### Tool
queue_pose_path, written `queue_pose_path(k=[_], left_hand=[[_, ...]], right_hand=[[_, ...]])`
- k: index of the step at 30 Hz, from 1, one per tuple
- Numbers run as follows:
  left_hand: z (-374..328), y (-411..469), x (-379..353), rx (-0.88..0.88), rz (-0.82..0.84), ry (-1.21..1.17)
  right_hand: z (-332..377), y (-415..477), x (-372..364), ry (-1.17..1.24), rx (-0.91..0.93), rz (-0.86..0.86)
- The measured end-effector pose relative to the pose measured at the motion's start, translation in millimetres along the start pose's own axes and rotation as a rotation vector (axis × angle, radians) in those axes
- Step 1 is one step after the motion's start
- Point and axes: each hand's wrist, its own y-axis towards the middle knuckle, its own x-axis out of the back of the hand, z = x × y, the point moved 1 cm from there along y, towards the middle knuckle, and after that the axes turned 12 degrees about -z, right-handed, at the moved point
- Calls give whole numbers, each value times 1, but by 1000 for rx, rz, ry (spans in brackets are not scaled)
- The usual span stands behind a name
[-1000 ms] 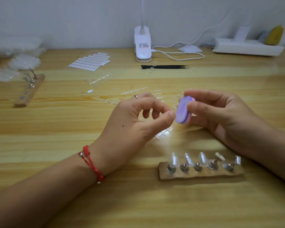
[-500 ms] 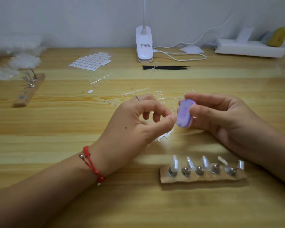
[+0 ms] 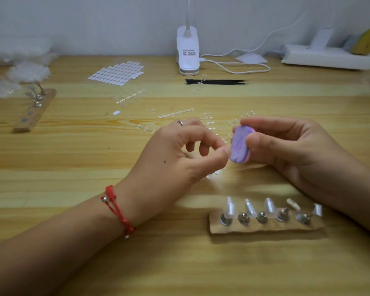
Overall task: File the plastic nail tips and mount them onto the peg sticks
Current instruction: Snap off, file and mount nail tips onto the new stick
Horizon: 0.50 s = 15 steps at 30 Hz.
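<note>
- Wooden table (image 3: 73, 167): carries everything below
- Left hand (image 3: 175, 154): thumb and forefinger pinched together at the file's face; whether a tip sits between them cannot be told
- Right hand (image 3: 286, 146): just beside the left, clamped on the file between thumb and fingers
- Peg strip (image 3: 265, 228): near table edge, below the right hand, metal pegs in a row
- Clip lamp (image 3: 188, 52): far edge, centre
- Sticker sheet (image 3: 118, 73): left of the lamp
- Black tweezers (image 3: 218, 82): in front of the lamp
- Purple file (image 3: 239, 146): held above the table, between the hands
- Nail tips (image 3: 230, 207): clear, mounted upright on the strip's pegs
</note>
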Motion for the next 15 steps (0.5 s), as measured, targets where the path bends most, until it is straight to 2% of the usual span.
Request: queue_pose_path(k=[4, 7, 9, 12, 15], left_hand=[[0, 1, 3, -23, -73, -14], [0, -1, 1, 11, 10, -16], [0, -1, 1, -5, -11, -17], [-1, 1, 3, -46, -91, -19], [-2, 0, 0, -32, -41, -10]], right_hand=[[2, -4, -3, -106, 10, 97], [0, -1, 0, -20, 13, 13], [0, 0, 0, -9, 20, 2], [0, -4, -3, -131, 46, 104], [0, 0, -1, -12, 37, 16]])
